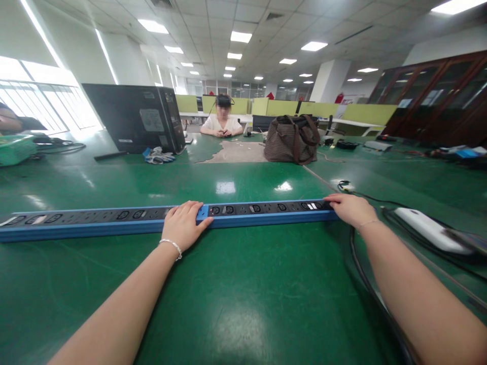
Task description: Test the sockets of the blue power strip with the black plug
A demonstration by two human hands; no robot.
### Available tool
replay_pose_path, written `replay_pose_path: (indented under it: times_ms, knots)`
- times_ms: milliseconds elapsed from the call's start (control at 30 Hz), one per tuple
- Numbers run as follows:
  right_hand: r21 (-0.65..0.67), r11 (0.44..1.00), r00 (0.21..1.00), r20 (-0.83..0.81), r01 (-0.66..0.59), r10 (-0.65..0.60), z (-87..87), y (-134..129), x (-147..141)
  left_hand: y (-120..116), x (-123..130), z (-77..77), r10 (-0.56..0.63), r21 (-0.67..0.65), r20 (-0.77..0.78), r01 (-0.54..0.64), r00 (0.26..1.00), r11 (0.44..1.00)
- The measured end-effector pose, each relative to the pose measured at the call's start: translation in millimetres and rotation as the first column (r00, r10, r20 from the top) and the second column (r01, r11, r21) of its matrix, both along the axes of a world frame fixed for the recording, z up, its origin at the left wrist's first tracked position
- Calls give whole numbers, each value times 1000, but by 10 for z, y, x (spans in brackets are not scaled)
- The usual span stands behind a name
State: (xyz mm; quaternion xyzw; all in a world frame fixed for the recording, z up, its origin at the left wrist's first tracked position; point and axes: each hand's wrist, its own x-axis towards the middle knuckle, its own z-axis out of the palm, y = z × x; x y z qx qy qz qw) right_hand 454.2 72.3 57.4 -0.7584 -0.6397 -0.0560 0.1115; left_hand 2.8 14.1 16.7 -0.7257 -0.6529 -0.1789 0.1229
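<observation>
A long blue power strip [258,219] with a black row of sockets lies across the green table. My left hand [184,223] is closed over it near its middle, fingers on the far side and thumb on the near side. At the strip's right end, my right hand [352,209] grips the end, its fingers partly hidden behind the wrist and palm. A thick black cable [355,253] runs from beneath my right hand toward the front edge.
A black computer case [133,119] stands at the back left, with gloves [158,155] beside it. Behind the strip sits a brown bag [292,139]. A white adapter-like box [431,229] and cables lie at right. Across the table sits another person [221,123]. A green basket [15,149] is at far left.
</observation>
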Motion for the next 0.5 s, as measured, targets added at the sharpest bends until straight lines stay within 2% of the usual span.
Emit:
replay_pose_path:
  times_ms: [67,233,367,500]
  knots:
    - [-42,999,999,-17,31,-32,28,21,-27,1,-2,0,4,-8,3,-4,1000,1000]
    - [-29,1000,1000,-18,13,-13,33,23,-44,1,-9,-6,5,-8,1,-5,1000,1000]
    - [-59,997,999,-4,53,-54,41,29,-29,2,-15,-11,6,1,-8,-6,1000,1000]
    - [30,999,999,-47,20,-19,-6,47,-6,6,-16,-14,0,6,-12,0,1000,1000]
